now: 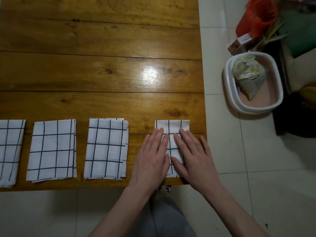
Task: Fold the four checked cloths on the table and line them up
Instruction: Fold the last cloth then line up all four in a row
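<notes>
Several folded white cloths with dark checks lie in a row along the near edge of the wooden table (pixel 102 74). The leftmost cloth (pixel 10 151) is cut off by the frame edge. Beside it lie a second cloth (pixel 53 149) and a third cloth (pixel 106 147). The rightmost cloth (pixel 172 127) sits near the table's right corner. My left hand (pixel 151 159) and my right hand (pixel 193 158) both rest flat on it, fingers spread, palms down, covering most of it.
The table's right edge runs close to the rightmost cloth. On the tiled floor to the right stand a white oval tub (pixel 253 82) holding a crumpled bag, a red plastic bag (pixel 256 17) and dark items. My legs show below the table edge.
</notes>
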{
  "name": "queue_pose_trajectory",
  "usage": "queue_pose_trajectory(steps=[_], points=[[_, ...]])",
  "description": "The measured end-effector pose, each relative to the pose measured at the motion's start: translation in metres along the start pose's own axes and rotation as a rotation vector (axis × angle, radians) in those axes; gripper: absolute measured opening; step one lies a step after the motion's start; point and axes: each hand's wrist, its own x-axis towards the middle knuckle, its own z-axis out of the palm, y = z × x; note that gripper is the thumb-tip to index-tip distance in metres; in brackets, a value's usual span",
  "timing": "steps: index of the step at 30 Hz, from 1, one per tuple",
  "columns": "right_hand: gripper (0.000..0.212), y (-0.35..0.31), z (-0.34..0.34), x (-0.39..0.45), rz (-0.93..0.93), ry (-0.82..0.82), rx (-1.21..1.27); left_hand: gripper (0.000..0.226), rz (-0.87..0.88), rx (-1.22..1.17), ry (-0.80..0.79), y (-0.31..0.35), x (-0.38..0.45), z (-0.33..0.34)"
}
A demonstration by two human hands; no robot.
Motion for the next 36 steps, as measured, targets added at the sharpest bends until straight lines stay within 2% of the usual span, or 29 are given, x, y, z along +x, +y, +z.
queue_pose_trajectory(steps=[5, 9, 15, 19, 23, 30, 36], points=[[0.07, -0.006, -0.005, 0.001, 0.024, 0.006, 0.058, 0.057, -0.012, -0.085, 0.063, -0.002, -0.008, -0.009], [0.072, -0.02, -0.021, 0.0, 0.021, 0.08, 0.147, 0.048, -0.026, -0.167, 0.183, -0.024, -0.023, -0.029], [0.061, -0.08, -0.019, 0.006, -0.016, 0.142, 0.184, 0.046, -0.199, -0.089, 0.327, -0.078, -0.045, -0.053], [0.063, -0.13, -0.002, 0.017, -0.12, 0.094, 0.141, 0.047, -0.247, -0.043, 0.295, -0.11, -0.057, -0.055], [0.063, -0.159, 0.014, 0.034, -0.148, 0.026, 0.093, 0.053, -0.243, -0.033, 0.225, -0.131, -0.062, -0.054], [0.067, -0.17, 0.026, 0.05, -0.123, -0.043, -0.031, 0.053, -0.185, 0.004, 0.189, -0.148, -0.068, -0.053], [0.065, -0.177, 0.025, 0.049, -0.13, 0.021, -0.078, 0.056, -0.136, 0.106, 0.183, -0.153, -0.073, -0.05]])
